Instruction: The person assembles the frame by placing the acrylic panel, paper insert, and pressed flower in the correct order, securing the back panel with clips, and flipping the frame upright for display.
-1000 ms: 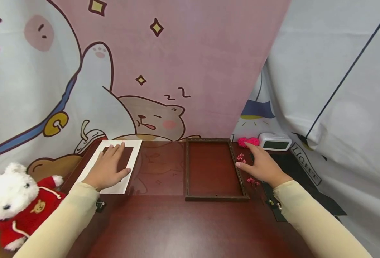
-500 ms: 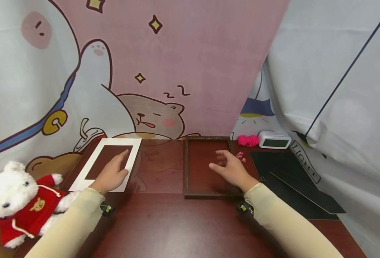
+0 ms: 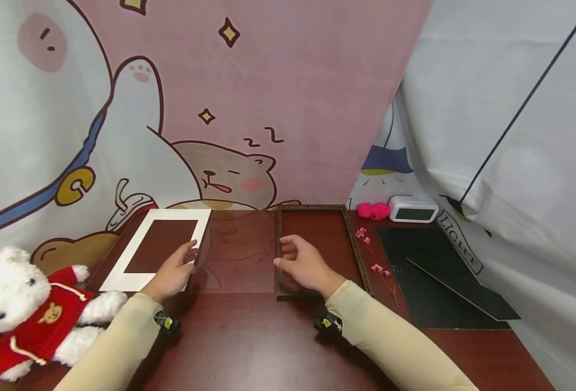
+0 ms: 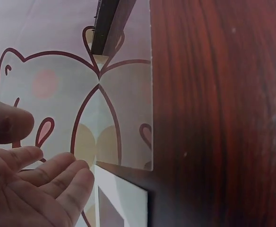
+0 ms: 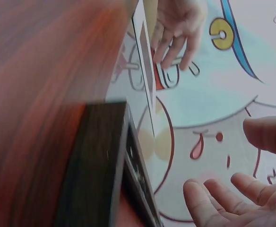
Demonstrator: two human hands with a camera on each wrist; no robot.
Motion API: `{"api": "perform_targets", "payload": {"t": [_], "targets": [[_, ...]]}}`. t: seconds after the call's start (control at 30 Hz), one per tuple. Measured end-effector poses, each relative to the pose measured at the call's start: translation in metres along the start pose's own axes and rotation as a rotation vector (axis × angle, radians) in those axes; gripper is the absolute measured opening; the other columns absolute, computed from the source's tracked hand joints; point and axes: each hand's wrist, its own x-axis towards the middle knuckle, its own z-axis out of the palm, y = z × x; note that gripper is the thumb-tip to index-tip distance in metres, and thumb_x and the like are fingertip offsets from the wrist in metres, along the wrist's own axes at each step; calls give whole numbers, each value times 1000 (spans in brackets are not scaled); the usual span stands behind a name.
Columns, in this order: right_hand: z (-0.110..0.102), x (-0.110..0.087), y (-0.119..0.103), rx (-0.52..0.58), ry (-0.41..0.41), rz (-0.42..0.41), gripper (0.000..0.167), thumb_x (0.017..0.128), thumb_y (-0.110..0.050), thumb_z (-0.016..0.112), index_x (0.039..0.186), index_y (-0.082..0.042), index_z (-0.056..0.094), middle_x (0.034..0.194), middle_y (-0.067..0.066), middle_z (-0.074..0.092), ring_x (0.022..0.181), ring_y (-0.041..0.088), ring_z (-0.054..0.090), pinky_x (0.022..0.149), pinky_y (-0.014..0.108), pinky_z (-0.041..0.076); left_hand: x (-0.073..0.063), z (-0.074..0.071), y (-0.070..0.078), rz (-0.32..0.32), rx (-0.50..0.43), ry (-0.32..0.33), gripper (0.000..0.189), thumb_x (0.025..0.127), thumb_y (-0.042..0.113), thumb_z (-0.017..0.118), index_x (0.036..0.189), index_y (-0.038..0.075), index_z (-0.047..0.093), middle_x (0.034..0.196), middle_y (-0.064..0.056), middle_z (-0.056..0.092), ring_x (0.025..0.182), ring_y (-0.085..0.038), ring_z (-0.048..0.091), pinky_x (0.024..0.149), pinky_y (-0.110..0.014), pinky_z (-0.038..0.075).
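My left hand (image 3: 172, 271) hovers over the right edge of a white mat (image 3: 180, 214) with a rectangular cut-out, its fingers loosely bent and holding nothing. Above the left side of a dark wooden picture frame (image 3: 358, 250) is my right hand (image 3: 307, 264), fingers relaxed, nothing in them. Between mat and frame lies a clear, shiny sheet (image 3: 244, 250) that mirrors the wall print. The left wrist view shows the sheet's straight edge beyond the left fingers (image 4: 72, 189). In the right wrist view, a corner of the frame (image 5: 93, 156) stands near the right fingers (image 5: 199, 203).
A black backing board (image 3: 415, 312) with a raised stand flap (image 3: 459, 285) lies at the right. Pink flower sprigs (image 3: 379, 269), a pink yarn bundle (image 3: 373, 210) and a white digital clock (image 3: 413, 209) are near it. A plush bear (image 3: 19, 304) sits at left.
My right hand has moved left from beside the flower sprigs to over the frame's left side. My left hand has drawn back slightly, uncovering the mat's cut-out.
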Motion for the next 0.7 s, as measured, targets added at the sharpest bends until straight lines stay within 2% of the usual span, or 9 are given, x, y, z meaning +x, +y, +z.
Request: {"api": "perform_targets", "payload": {"t": [0.3, 0.53, 0.7], "targets": [[37, 2, -14, 4, -132, -4, 59, 99, -24, 74, 150, -7, 50, 149, 22, 55, 139, 40, 53, 111, 57, 45, -1, 3, -1, -31, -106, -68, 75, 90, -10, 43, 161, -14, 18, 153, -43, 40, 145, -55, 40, 109, -56, 44], [58, 2, -15, 34, -135, 58, 67, 97, -30, 76, 152, -6, 48, 152, 24, 52, 140, 41, 52, 110, 58, 45, 0, 5, -1, -70, -128, -74, 77, 89, -8, 44, 162, -13, 18, 153, -43, 39, 146, -55, 40, 102, -47, 47], [67, 4, -10, 29, -119, 81, 70, 96, -34, 77, 153, -5, 48, 156, 24, 50, 143, 42, 49, 113, 58, 42, 3, 6, -3, -91, -106, -60, 78, 89, -7, 45, 162, -13, 19, 152, -43, 41, 144, -55, 42, 90, -37, 50]]}}
